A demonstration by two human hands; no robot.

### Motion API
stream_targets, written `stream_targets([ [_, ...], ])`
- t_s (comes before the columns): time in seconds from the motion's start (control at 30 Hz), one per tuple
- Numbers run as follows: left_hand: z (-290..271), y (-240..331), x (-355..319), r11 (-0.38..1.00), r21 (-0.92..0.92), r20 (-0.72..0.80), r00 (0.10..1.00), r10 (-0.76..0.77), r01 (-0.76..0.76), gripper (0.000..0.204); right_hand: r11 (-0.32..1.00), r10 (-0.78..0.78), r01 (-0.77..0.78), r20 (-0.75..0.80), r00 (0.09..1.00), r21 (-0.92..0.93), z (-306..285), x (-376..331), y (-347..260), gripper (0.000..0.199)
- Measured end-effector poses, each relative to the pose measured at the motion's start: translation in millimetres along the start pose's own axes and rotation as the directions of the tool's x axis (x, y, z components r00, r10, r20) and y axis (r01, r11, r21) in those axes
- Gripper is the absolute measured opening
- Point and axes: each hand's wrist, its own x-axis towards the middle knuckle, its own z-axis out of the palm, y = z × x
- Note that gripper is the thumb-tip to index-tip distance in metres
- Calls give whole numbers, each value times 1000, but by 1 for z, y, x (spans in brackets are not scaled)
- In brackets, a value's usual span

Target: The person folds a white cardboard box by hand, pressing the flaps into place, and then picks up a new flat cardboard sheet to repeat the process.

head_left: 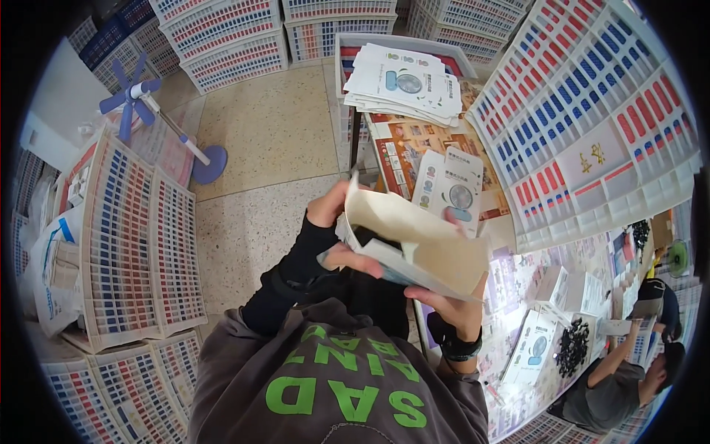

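Note:
A partly opened cardboard box [441, 250], white outside and tan inside, is held in front of my body. Its near end gapes, and the inside shows no contents that I can make out. My left hand [330, 214] grips its left end, thumb and fingers on either side of the wall. My right hand [460, 305] holds the lower right edge, with a fingertip showing past the far wall. Just beyond the box, a few flat printed cartons [464, 181] lie on the table.
A stack of flat cartons [403, 83] rests at the table's far end. A large white plastic crate [577, 126] stands tilted on the right. Black small parts [573, 348] lie beside a carton [530, 346]. A co-worker [614, 385] sits at lower right. A purple fan [209, 164] stands left.

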Motion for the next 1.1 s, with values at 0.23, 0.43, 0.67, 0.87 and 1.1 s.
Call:
stream_targets([
  [0.23,35,-12,10,997,-61,-435,900,7,-37,48,991,95,-80,-144,985,108,-13,-8,26,31],
  [0.43,23,-27,5,983,-83,-214,960,-180,166,28,845,248,-194,-44,968,499,-31,-8,46,25],
  [0.67,74,-20,6,993,58,-129,987,-98,106,121,776,378,-333,28,925,535,-25,-8,51,42],
  [0.87,86,-27,-2,965,253,-174,984,-30,74,123,844,-397,95,-496,773,-527,-25,-7,35,45],
  [1.1,82,-33,0,820,498,126,959,252,-281,88,980,-122,110,-61,991,-167,-33,-6,30,12],
])
